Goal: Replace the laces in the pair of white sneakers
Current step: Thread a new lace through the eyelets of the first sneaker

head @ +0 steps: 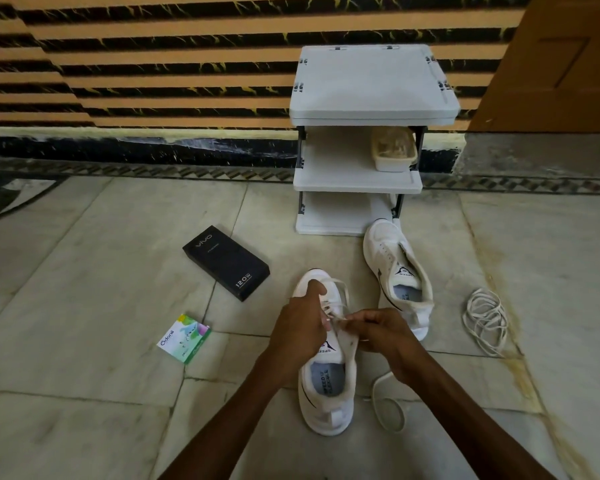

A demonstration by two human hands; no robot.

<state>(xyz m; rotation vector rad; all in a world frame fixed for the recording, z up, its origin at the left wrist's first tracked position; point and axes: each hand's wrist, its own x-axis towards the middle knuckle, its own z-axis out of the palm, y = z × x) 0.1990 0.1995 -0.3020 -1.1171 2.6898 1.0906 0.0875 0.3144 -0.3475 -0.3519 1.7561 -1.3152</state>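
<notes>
Two white sneakers stand on the tiled floor. The near sneaker (328,386) points away from me, with a white lace threaded through its front eyelets. My left hand (300,327) rests on its left side with fingers curled over the eyelets and seems to pinch the lace. My right hand (378,332) pinches a lace end over the tongue. The far sneaker (400,275) stands lace-free to the right. A loose bundle of white lace (487,320) lies at far right. Another lace strand (388,403) curls beside the near sneaker's heel.
A white three-tier shoe rack (371,84) stands against the striped wall, with a beige tub (394,150) on its middle shelf. A black phone box (226,266) and a small green-and-white packet (184,338) lie on the floor to the left.
</notes>
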